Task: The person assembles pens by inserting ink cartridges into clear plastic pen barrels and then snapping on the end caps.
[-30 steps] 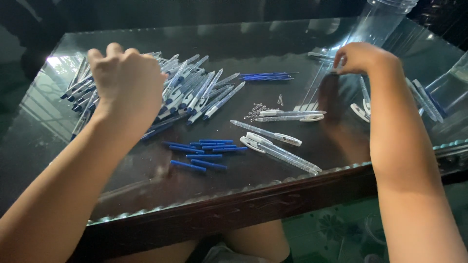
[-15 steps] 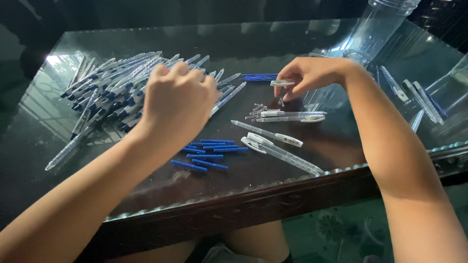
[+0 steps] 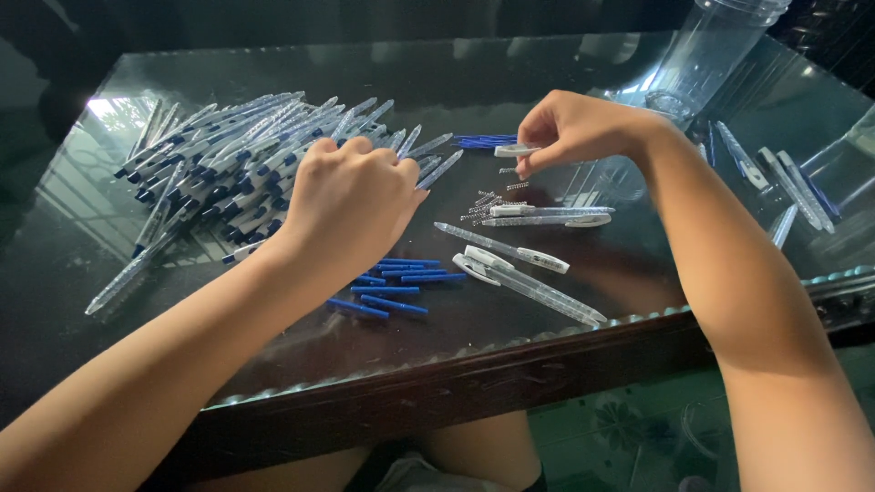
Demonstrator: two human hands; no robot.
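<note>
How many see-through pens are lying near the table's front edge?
3 pens: one beside the tiny springs, one in the middle, one nearest the edge. The left hand may hide more.

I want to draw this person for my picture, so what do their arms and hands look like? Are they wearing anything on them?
Both arms are bare right up to where the picture ends: no sleeves show. The left hand and the right hand wear no gloves, and no rings, watch or bracelets can be seen on the fingers or wrists. The forearms are slim and long. So draw plain bare arms and hands, nothing on them.
</note>
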